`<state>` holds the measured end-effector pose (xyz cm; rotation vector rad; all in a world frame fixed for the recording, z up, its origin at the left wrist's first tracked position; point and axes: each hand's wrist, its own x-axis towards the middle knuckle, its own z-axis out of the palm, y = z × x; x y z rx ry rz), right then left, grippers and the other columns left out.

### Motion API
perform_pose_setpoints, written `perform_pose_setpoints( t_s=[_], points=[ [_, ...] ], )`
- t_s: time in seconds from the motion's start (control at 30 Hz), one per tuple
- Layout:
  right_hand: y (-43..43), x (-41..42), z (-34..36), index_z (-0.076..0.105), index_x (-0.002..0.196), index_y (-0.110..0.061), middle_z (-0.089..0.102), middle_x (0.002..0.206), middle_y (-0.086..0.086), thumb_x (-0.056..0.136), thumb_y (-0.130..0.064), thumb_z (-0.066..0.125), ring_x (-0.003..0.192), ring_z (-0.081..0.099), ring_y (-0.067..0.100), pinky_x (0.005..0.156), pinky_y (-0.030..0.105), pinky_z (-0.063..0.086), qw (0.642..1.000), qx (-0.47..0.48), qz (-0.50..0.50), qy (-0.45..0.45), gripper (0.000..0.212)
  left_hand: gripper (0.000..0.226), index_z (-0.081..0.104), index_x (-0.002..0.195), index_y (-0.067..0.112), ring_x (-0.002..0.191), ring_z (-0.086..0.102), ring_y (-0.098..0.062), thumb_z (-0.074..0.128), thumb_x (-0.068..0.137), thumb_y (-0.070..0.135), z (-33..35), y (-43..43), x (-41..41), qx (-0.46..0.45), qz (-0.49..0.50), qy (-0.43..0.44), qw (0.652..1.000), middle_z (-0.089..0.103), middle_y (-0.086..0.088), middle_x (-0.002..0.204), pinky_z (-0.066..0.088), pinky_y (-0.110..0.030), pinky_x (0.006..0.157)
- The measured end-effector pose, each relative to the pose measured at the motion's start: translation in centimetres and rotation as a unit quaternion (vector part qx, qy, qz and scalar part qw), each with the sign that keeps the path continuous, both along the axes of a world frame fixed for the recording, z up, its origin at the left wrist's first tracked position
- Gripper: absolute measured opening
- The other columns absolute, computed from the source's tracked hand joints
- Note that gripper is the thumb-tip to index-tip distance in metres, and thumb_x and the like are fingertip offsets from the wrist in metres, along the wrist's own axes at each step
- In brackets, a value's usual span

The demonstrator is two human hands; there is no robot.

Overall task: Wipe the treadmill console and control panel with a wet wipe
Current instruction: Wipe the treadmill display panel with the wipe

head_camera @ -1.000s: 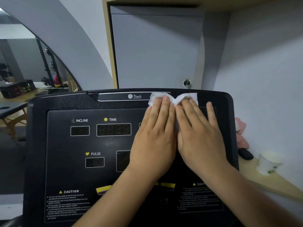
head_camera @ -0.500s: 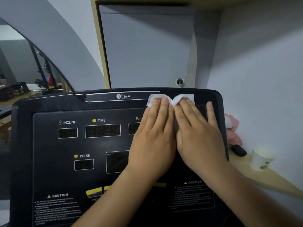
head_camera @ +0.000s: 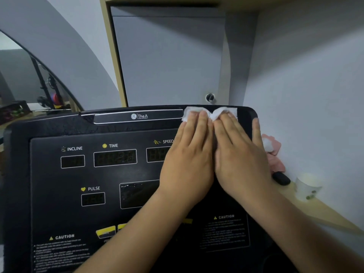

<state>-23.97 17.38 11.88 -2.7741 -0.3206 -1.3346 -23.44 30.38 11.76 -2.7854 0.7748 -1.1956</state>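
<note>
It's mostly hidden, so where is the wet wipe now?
In the head view, the wet wipe lies on the console at its upper right edge, pressed under the fingers of the left hand and right hand, right of the TheA logo.

Black plastic treadmill console (head_camera: pixel 49 127): glossy top strip (head_camera: pixel 161 114) reads "TheA". Dark flat control panel (head_camera: pixel 49 194): INCLINE, TIME, SPEED, PULSE; CAUTION twice, fine print unreadable.
</note>
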Motion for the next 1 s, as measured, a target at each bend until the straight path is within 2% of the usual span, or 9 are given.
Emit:
perform_pose_setpoints(
  t_s=[0.17,0.23,0.3,0.37,0.53,0.67,0.73,0.83,1.0],
  points=[
    [-0.5,1.0,1.4,0.034,0.147,-0.008,0.033,0.155,0.009,0.094,-0.020,0.033,0.145,0.026,0.020,0.117,0.056,0.010,1.000,0.014,-0.017,0.018,0.054,0.061,-0.004,0.154,-0.005,0.151,-0.009,-0.043,0.001,0.101,0.024,1.6,-1.2,1.1,0.035,0.022,0.010,0.999,0.000,-0.028,0.163,0.002,-0.051,0.122],
    [-0.7,0.2,0.3,0.037,0.146,-0.007,0.035,0.153,0.010,0.094,-0.020,0.034,0.144,0.028,0.021,0.117,0.055,0.012,1.000,0.014,-0.016,0.012,0.054,0.060,0.003,0.155,-0.006,0.151,-0.005,-0.043,0.009,0.103,0.023,0.3,-1.3,0.5,0.019,0.007,0.010,1.000,0.004,-0.028,0.163,0.006,-0.052,0.122],
    [-1.0,-0.7,-0.9,0.042,0.143,-0.006,0.040,0.151,0.011,0.092,-0.020,0.032,0.142,0.032,0.022,0.116,0.055,0.016,1.000,0.013,-0.011,0.005,0.053,0.059,0.017,0.154,-0.006,0.151,0.008,-0.043,0.021,0.103,0.023,-0.9,-1.4,-0.4,-0.004,-0.019,-0.007,1.000,0.017,-0.029,0.160,0.016,-0.053,0.121],
    [-1.5,-0.8,-1.1,0.043,0.142,-0.007,0.042,0.149,0.010,0.091,-0.021,0.029,0.141,0.034,0.021,0.116,0.056,0.016,1.000,0.017,-0.009,0.004,0.054,0.058,0.023,0.153,-0.006,0.150,0.013,-0.043,0.024,0.102,0.023,-1.1,-1.7,-0.4,-0.009,-0.027,-0.020,0.999,0.022,-0.028,0.159,0.020,-0.053,0.120],
    [-2.5,1.1,1.2,0.029,0.148,-0.011,0.028,0.157,0.007,0.093,-0.018,0.035,0.146,0.023,0.017,0.117,0.056,0.008,0.999,0.021,-0.031,0.036,0.056,0.065,0.007,0.155,-0.004,0.152,0.002,-0.041,0.000,0.097,0.023,2.0,-3.2,1.3,0.018,-0.005,-0.001,1.000,0.011,-0.026,0.163,0.009,-0.050,0.122],
    [-2.9,0.4,0.2,0.029,0.149,-0.010,0.029,0.157,0.008,0.094,-0.017,0.037,0.146,0.023,0.019,0.118,0.053,0.009,0.998,0.029,-0.042,0.035,0.056,0.062,0.001,0.155,-0.005,0.151,-0.003,-0.043,0.002,0.099,0.023,0.7,-3.7,0.9,0.046,-0.003,0.005,0.999,0.006,-0.027,0.163,0.006,-0.052,0.122],
    [-3.0,-0.6,-1.1,0.037,0.145,-0.007,0.037,0.152,0.011,0.093,-0.018,0.032,0.142,0.031,0.022,0.117,0.052,0.014,0.999,0.033,-0.032,0.018,0.054,0.060,0.006,0.155,-0.005,0.151,0.000,-0.043,0.006,0.101,0.022,-0.7,-3.7,0.1,0.048,-0.018,0.008,0.999,0.010,-0.028,0.162,0.009,-0.053,0.122],
    [-3.5,-0.8,-1.3,0.045,0.140,-0.005,0.045,0.146,0.012,0.091,-0.019,0.028,0.138,0.040,0.024,0.115,0.053,0.020,0.999,0.038,-0.021,0.000,0.053,0.059,0.028,0.151,-0.006,0.148,0.021,-0.043,0.019,0.100,0.022,-1.0,-4.0,0.2,0.000,-0.045,-0.031,0.999,0.030,-0.027,0.156,0.024,-0.053,0.120],
    [-4.2,1.0,0.5,0.036,0.145,-0.007,0.037,0.152,0.009,0.093,-0.019,0.029,0.141,0.033,0.021,0.117,0.050,0.018,0.999,0.038,-0.029,0.020,0.054,0.058,0.035,0.149,-0.005,0.145,0.030,-0.043,0.024,0.098,0.020,1.1,-5.2,1.3,-0.025,-0.043,-0.061,0.997,0.038,-0.027,0.152,0.028,-0.051,0.118]
  ],
)
